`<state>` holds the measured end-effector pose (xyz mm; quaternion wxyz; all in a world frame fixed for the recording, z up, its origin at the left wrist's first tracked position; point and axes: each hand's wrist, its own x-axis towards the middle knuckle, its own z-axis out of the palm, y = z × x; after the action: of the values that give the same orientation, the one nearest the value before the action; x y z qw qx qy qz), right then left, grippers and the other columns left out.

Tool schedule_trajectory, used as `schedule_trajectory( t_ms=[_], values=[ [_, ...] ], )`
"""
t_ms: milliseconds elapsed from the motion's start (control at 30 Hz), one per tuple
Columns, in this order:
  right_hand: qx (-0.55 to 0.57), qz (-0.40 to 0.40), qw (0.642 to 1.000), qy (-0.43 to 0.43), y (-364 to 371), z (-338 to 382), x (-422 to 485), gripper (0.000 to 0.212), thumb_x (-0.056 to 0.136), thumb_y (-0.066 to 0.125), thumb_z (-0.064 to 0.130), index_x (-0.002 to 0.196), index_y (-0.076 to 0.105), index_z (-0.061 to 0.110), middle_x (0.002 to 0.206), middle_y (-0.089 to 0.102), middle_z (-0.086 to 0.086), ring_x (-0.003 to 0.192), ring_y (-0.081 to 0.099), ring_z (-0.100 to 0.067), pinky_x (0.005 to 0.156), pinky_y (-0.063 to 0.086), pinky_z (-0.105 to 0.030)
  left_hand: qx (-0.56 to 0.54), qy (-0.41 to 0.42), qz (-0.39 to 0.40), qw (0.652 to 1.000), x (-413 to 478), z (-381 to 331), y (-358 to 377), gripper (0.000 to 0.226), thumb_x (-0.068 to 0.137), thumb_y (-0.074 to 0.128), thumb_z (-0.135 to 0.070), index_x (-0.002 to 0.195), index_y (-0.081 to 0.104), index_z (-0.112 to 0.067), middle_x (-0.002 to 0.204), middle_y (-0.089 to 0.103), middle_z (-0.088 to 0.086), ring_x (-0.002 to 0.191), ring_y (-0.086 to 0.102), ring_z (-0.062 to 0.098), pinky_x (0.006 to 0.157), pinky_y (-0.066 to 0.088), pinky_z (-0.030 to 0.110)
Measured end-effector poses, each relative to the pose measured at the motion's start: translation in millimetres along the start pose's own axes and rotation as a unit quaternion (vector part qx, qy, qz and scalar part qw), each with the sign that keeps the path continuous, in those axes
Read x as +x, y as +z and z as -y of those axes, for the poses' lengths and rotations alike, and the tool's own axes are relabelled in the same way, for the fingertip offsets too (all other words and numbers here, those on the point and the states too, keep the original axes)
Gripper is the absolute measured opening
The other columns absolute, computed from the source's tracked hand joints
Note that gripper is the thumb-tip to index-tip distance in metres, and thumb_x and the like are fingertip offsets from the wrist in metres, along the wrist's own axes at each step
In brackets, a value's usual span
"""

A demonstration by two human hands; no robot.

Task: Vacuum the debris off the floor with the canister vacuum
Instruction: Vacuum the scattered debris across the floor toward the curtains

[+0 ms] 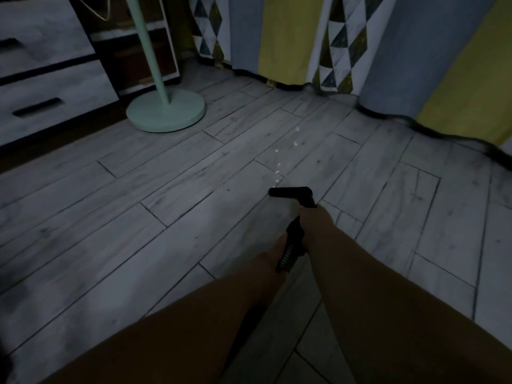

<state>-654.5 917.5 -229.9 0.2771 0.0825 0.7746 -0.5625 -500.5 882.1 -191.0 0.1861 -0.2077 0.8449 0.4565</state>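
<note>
**Nozzle at near end of debris trail, both grips on the vacuum**

Light was dim and detail was soft. The view looked down over two bare forearms reaching forward across a pale wood-plank floor (138,217).

The right grip (313,225) was closed round the neck of the black T-shaped nozzle (289,192), just behind the crossbar. The left grip (273,253) sat lower and nearer the person. It was wrapped on the black ribbed hose (288,256) where it met the cuff. The two grips were close together on the same line. Individual fingers could not be made out in the gloom.

The nozzle head was low at the floor, its crossbar running left to right. Whether it touched the planks could not be told.

The debris (278,165) was a thin scatter of small white flecks. It ran in a loose line from just beyond the left end of the crossbar, away and slightly right. The farthest and brightest bits lay well beyond the nozzle, toward the curtains (288,37).

Surroundings:
- The round mint-green lamp base (166,110) stood far left of the trail with its pole leaning up out of view.
- A white drawer unit (52,87) with dark slot handles stood at far left.
- The curtains, panelled blue, yellow and with a triangle print, hung to the floor along the back and right.
- A dark cable (401,120) ran along the floor at their foot on the right.
</note>
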Motion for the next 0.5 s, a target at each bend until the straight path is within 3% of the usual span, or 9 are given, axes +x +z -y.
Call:
schedule_trajectory(
  t_ms=[167, 267, 333, 433, 500],
  values=[
    [0.063, -0.021, 0.997, -0.025, 1.9, -0.1, 11.3, 0.031, 0.103, 0.04, 0.014, 0.128, 0.053, 0.001, 0.084, 0.053, -0.006, 0.066, 0.047, -0.013, 0.058, 0.04, -0.025, 0.031, -0.003, 0.0, 1.0, 13.4, -1.8, -5.4, 0.07, 0.102, 0.037, -0.027, 0.148, -0.015, -0.024, 0.158, 0.016, 0.004, 0.139, 0.027, 0.019, 0.107, 0.023, 0.021],
    [0.057, -0.024, 0.997, -0.034, 0.7, 5.3, 18.3, 0.025, 0.103, 0.04, 0.013, 0.124, 0.052, 0.008, 0.094, 0.054, -0.006, 0.08, 0.053, -0.022, 0.07, 0.045, -0.028, -0.003, -0.022, 0.009, 1.0, 24.1, -8.0, -9.7, 0.064, 0.103, 0.034, -0.023, 0.15, -0.011, -0.02, 0.157, 0.016, 0.006, 0.14, 0.026, 0.02, 0.103, 0.022, 0.017],
    [0.033, -0.021, 0.999, -0.035, -2.4, 10.4, 25.7, 0.017, 0.102, 0.04, 0.013, 0.116, 0.05, 0.012, 0.09, 0.051, -0.007, 0.071, 0.048, -0.016, 0.067, 0.043, -0.027, -0.012, -0.027, 0.006, 1.0, 33.3, -11.9, -11.7, 0.059, 0.104, 0.03, -0.019, 0.149, -0.008, -0.013, 0.157, 0.016, 0.008, 0.142, 0.024, 0.02, 0.102, 0.018, 0.016],
    [0.012, -0.032, 0.999, -0.042, -2.9, 16.4, 39.5, 0.029, 0.102, 0.039, 0.012, 0.126, 0.051, 0.0, 0.09, 0.05, -0.01, 0.068, 0.043, -0.014, 0.072, 0.039, -0.03, -0.012, -0.036, -0.002, 0.999, 43.1, -18.4, -16.3, 0.062, 0.104, 0.032, -0.022, 0.15, -0.009, -0.014, 0.158, 0.016, 0.007, 0.142, 0.024, 0.021, 0.108, 0.018, 0.022],
    [0.002, -0.033, 0.998, -0.05, -2.7, 22.5, 45.5, 0.033, 0.103, 0.037, 0.01, 0.131, 0.048, -0.004, 0.083, 0.049, -0.008, 0.066, 0.042, -0.013, 0.064, 0.038, -0.025, -0.016, -0.031, -0.012, 0.999, 48.4, -20.4, -19.8, 0.062, 0.104, 0.033, -0.018, 0.15, -0.008, -0.015, 0.157, 0.018, 0.008, 0.141, 0.026, 0.022, 0.107, 0.02, 0.022]
  ],
)
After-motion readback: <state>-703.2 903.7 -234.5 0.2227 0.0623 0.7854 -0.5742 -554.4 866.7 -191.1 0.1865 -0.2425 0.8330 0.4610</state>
